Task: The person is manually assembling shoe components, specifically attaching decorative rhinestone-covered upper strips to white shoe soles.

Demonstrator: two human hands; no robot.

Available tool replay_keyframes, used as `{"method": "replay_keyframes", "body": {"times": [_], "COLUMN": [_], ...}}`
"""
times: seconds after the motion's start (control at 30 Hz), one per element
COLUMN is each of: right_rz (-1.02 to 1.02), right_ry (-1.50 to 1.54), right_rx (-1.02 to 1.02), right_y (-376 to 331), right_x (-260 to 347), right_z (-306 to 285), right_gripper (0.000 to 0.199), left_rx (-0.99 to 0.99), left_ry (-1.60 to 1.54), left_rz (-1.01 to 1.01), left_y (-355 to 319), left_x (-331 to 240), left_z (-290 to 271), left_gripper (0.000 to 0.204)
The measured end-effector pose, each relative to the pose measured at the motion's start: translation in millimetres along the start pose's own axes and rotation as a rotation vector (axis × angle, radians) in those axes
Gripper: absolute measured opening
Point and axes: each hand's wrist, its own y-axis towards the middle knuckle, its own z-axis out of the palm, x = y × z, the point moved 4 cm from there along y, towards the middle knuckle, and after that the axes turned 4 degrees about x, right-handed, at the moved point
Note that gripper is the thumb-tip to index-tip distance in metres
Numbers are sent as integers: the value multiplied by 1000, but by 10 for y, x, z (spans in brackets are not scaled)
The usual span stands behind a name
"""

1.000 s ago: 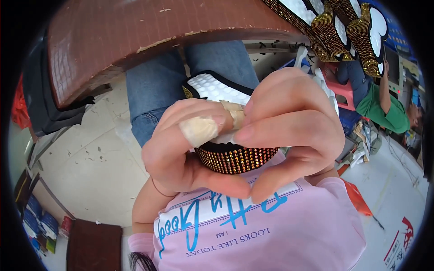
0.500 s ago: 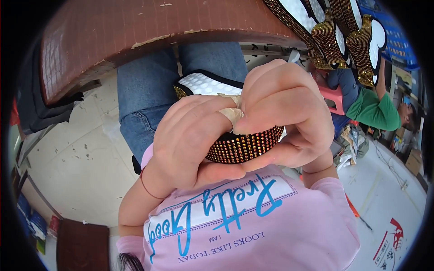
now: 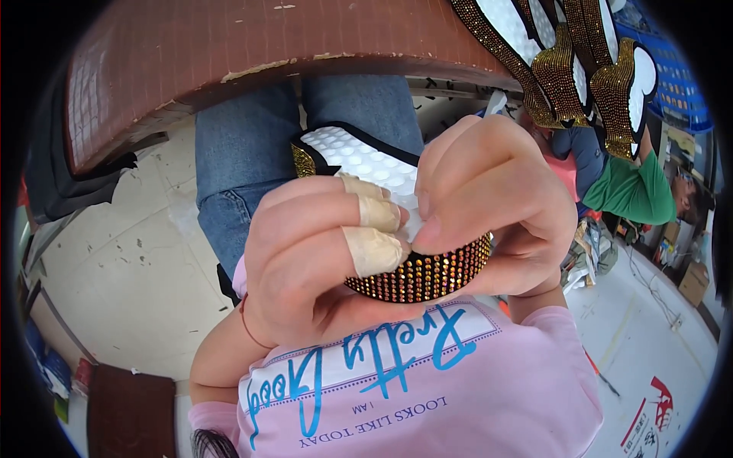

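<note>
Both hands hold a sole-shaped piece with a white dimpled face (image 3: 363, 156), a black edge and a rim band of gold-orange rhinestones (image 3: 420, 276). It lies over my lap, its near end curving toward my chest. My left hand (image 3: 305, 256), with beige tape round several fingertips, grips the left side of the near end, fingers curled over the edge and thumb underneath. My right hand (image 3: 504, 206) grips the right side, thumb tip pressed on the black edge beside the left fingertips. Fingers cover part of the near end.
A brown table (image 3: 305, 34) with a chipped edge stands in front of my knees. Several similar rhinestone pieces (image 3: 561, 72) lie on its right end, beside a blue plastic basket (image 3: 672, 76). A person in a green top (image 3: 637, 187) is at the right. A brown stool (image 3: 130, 412) stands lower left.
My left fingers have shifted, so their taped tips now show. The rhinestone band has come slightly lower, and more of the white face is visible between my hands.
</note>
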Motion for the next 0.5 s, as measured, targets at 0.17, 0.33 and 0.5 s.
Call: {"method": "replay_keyframes", "body": {"times": [0.17,0.33,0.5], "right_rz": [22,117,114], "right_ry": [-73,-65,-75], "right_rx": [-4,-27,37], "right_y": [-27,-27,-2], "right_x": [-19,-8,4], "right_z": [-13,4,-4], "right_gripper": [19,16,15], "left_rx": [38,83,33], "left_ry": [40,-40,-162], "left_rz": [-67,-75,-126], "left_y": [16,20,-46], "left_x": [32,95,177], "left_z": [27,5,29], "left_gripper": [40,41,44]}}
